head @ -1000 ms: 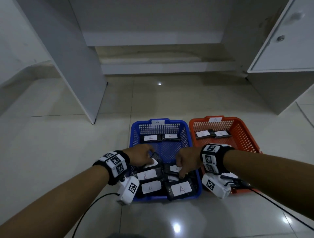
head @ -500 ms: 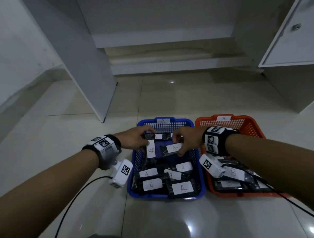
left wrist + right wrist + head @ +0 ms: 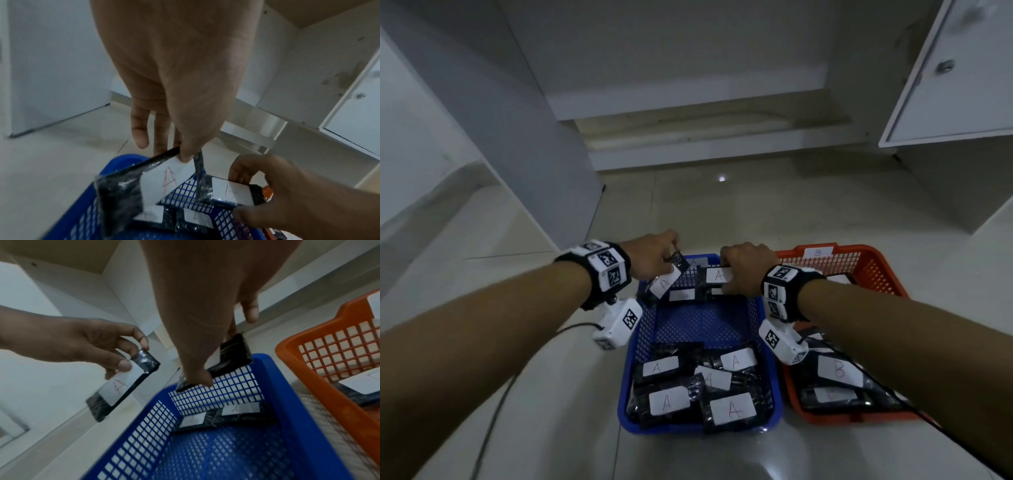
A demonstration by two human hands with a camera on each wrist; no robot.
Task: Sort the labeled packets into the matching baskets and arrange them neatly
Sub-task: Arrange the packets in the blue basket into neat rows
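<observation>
My left hand (image 3: pixel 654 255) pinches a black plastic packet with a white "A" label (image 3: pixel 665 279) by its top edge, thumb on the label and fingers behind; the packet hangs tilted in the air over the far left corner of the blue plastic lattice basket (image 3: pixel 768 370). My right hand (image 3: pixel 748 270) grips a second black packet with a white "A" label (image 3: pixel 717 275), thumb in front and fingers curled over its back, holding it level above the basket's far rim, just beside the left hand's packet. Below both hands, two more "A" packets (image 3: pixel 218 417) lie flat side by side against the far wall of the blue basket. Nearer my body than the hands, a heap of overlapping "A" packets (image 3: pixel 698 387) fills the near end of the basket, with bare lattice floor between the heap and the far pair. To the right of my right hand stands the orange plastic lattice basket (image 3: pixel 873 270), touching the blue one's side; it holds black packets with "B" labels (image 3: pixel 839 371) under my right forearm. Both baskets stand on the pale tiled floor (image 3: pixel 756 212).
</observation>
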